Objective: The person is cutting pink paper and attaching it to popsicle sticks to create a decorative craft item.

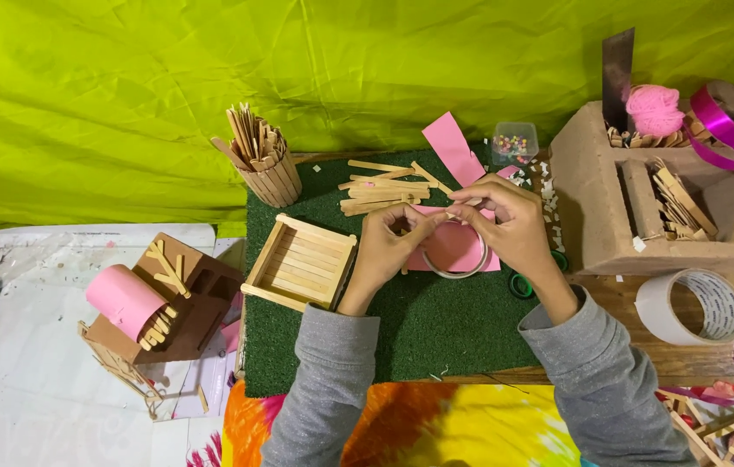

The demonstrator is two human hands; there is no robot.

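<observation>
- Paper sheet: white, spread over the far left surface.
- Pink roll: lies on a brown box, beside loose sticks in the box.
- Small stick frame: just below the brown box, on the paper.
- Green mat: turf-like, centre of the table; most work items lie on it.
- Stick cup: round holder made of sticks, upright at the mat's top left corner, filled with more sticks.
- Stick tray: open square tray, on the mat, just left of the left hand.
- Left hand: fingers curled narrow, tips pinched toward the right hand; what it pinches is too small to tell.
- Stick pile: loose flat sticks on the mat, just above the hands.
- Pink card: flat on the mat under both hands; a second strip leans above it.
- Tape ring: thin clear ring, on the pink card, under the hands.
- Right hand: fingers bent, thumb and forefinger nipped narrow, meeting the left fingertips over the pink card.
- Bead tub: small clear tub of coloured beads, right of the strip.
- Cardboard organiser: compartments with sticks, pink yarn on top.
- Ribbon spool: shiny magenta, top right.
- Wide tape roll: pale, on the wood right of the right forearm.
</observation>
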